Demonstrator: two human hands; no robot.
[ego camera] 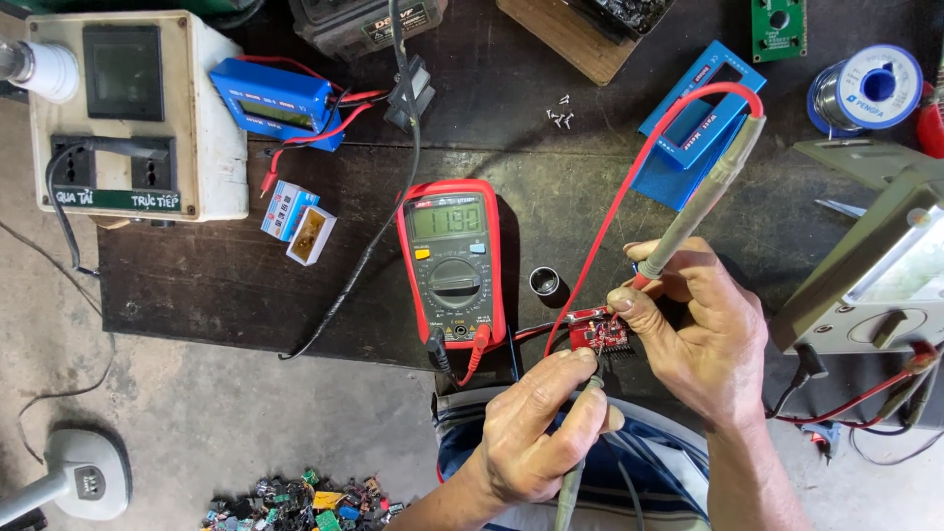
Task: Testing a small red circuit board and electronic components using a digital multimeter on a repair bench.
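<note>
My right hand (700,339) grips a grey test probe (703,202) with a red lead, its tip down on a small red circuit board (598,332) at the bench's front edge. My left hand (536,428) pinches a second grey probe (575,462) and touches its tip to the same board from below. A red-cased multimeter (454,261) lies just left of the board, its screen lit, with red and black leads plugged into its bottom.
A beige socket box (128,113) sits far left, a blue meter (275,98) beside it. Two small boxes (298,224), a metal cap (544,281), blue case (698,123), solder spool (870,88), grey equipment (875,265) at right. Scrap parts (305,501) on the floor.
</note>
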